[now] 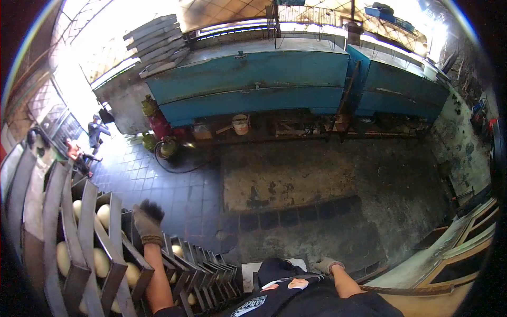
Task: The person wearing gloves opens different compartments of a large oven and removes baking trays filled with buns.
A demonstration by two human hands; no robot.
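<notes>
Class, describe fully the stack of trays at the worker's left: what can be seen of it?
The stack of trays fills the lower left of the view, beside the person. The trays look like dull grey metal, with straight raised edges and squared corners. They appear slanted by the curved lens, looking smaller towards the bottom centre. Smooth, pale, rounded pieces show in the gaps between several of them. The gloved left hand is at the stack's edge; whether it touches a tray is unclear.

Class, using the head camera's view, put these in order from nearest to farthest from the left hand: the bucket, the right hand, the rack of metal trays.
1. Rack of metal trays: beside the left hand.
2. Right hand: the person's right side.
3. Bucket: across the floor, below the blue cabinet.
</notes>
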